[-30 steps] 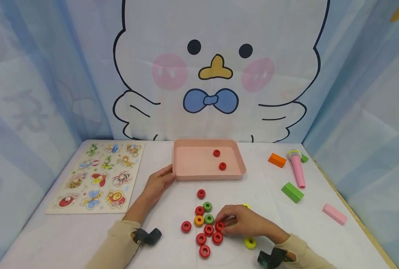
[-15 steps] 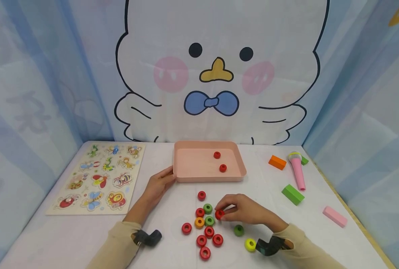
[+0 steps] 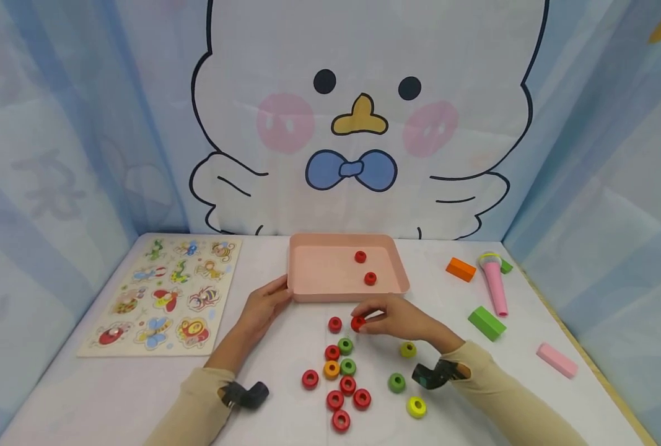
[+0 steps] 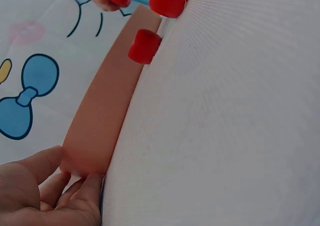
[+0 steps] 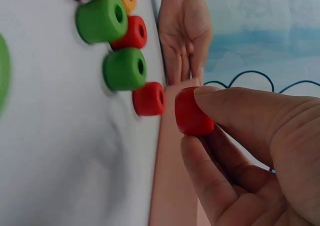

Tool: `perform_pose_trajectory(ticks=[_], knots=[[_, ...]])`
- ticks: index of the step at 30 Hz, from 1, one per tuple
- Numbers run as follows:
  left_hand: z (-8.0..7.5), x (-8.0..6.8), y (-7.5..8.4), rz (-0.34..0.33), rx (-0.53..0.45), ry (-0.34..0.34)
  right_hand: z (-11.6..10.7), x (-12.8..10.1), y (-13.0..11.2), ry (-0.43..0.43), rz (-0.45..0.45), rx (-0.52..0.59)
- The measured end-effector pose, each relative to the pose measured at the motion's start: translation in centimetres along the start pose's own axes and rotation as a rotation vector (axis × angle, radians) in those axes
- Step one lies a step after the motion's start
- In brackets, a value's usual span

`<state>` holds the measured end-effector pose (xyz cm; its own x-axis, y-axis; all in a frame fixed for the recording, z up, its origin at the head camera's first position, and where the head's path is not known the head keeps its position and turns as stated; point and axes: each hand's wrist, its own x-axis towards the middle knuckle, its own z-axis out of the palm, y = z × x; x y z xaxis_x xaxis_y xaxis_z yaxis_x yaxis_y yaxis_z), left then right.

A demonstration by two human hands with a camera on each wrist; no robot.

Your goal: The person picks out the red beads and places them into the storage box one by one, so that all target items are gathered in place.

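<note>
Right hand (image 3: 402, 319) pinches a small red wooden ring bead (image 3: 357, 323) just off the table, right before the shallow pink plastic tray (image 3: 308, 291); left hand (image 3: 263, 306), fingers relaxed, rests against the tray's near-left corner.

A white table (image 3: 464, 322) carries a pink tray (image 3: 302, 291) at its middle; left of the tray lies an insect puzzle board (image 3: 165, 297), in front of it a cluster of red, green, orange and yellow beads (image 3: 345, 381), to its right coloured blocks (image 3: 485, 322) and a pink toy microphone (image 3: 494, 282)

Playroom: cartoon backdrop (image 3: 358, 118), toys
</note>
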<state>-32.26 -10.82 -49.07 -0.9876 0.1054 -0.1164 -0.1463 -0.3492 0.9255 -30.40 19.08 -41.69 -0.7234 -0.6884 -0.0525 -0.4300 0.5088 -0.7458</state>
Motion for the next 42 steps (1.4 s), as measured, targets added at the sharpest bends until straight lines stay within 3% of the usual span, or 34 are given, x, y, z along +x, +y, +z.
perform_pose_trajectory(ticks=[11, 20, 31, 42], knots=[[0.0, -0.2, 0.3, 0.0, 0.007, 0.011, -2.9, 4.1, -0.1, 0.085, -0.006, -0.081], [0.1, 0.0, 0.3, 0.002, 0.003, 0.024, -4.3, 7.3, 0.9, 0.13, 0.128, -0.151], [0.0, -0.2, -0.4, 0.001, 0.008, 0.011, -4.0, 8.7, 3.2, 0.104, 0.252, -0.089], [0.0, -0.1, -0.2, 0.013, -0.002, 0.01, -3.5, 9.8, 3.4, 0.066, 0.248, -0.183]])
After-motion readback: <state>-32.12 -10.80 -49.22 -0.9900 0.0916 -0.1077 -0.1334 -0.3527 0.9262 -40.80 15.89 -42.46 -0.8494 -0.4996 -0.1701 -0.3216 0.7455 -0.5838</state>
